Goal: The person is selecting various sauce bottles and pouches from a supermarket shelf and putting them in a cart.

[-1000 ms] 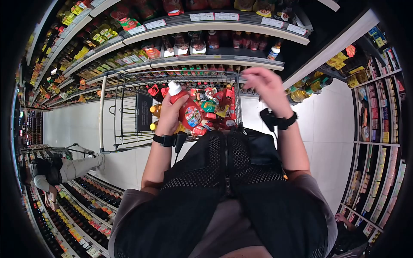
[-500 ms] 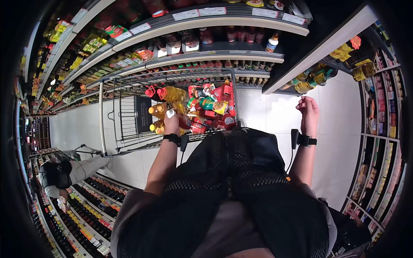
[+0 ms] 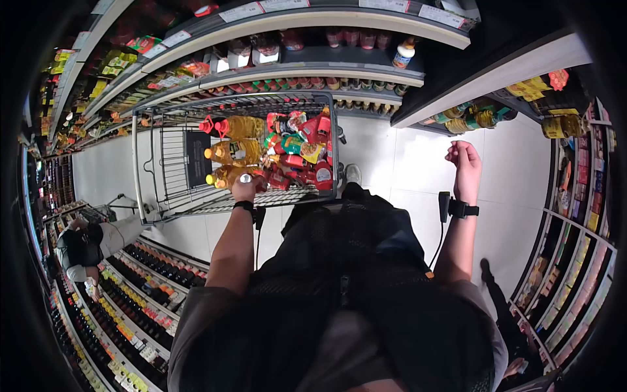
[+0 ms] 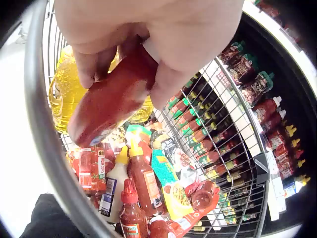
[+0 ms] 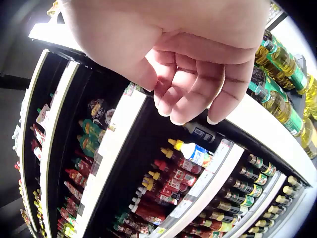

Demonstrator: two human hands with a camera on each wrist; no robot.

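My left hand [image 3: 244,189] is over the near side of the shopping cart [image 3: 332,150], gripping a red sauce bottle around its white-capped end. In the left wrist view the red bottle [image 4: 111,101] tilts downward from between the fingers and thumb of the left hand [image 4: 148,34], above sauce bottles and packets [image 4: 171,191]. Large yellow oil bottles [image 3: 235,151] lie beside it in the cart. Away to the right of the cart, my right hand [image 3: 465,163] hangs in the air with loosely curled fingers; the right wrist view shows nothing in that hand [image 5: 188,74].
Shelves of bottles [image 3: 313,72] run along the cart's far side. A shelf end panel [image 3: 483,85] juts out at the right, with oil bottles [image 3: 483,117] behind it. Another person [image 3: 85,248] is at the left by a second cart; someone else [image 3: 513,340] is at the lower right.
The left hand has lowered the red bottle into the cart and turned it cap up. The right hand has moved outward to the right. The cart now appears slightly farther left.
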